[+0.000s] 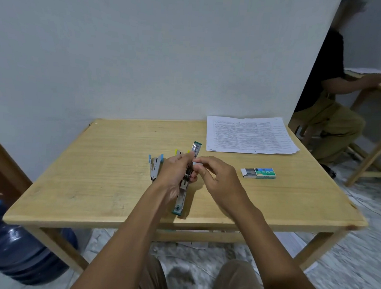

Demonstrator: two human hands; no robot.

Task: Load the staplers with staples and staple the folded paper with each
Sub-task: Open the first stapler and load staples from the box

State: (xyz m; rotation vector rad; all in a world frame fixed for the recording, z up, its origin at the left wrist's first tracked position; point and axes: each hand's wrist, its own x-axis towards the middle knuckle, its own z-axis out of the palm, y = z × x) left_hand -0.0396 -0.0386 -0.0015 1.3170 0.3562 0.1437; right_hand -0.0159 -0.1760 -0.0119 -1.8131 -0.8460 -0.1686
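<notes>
The green stapler is opened out flat, its lower end resting on the surface near the front edge. The left hand grips its middle. The right hand pinches a pale staple strip just beside the stapler's channel. A yellow stapler peeks out behind the left hand and a blue stapler lies just left of it. To the right sits the opened staple box, and the printed paper lies at the far right corner.
</notes>
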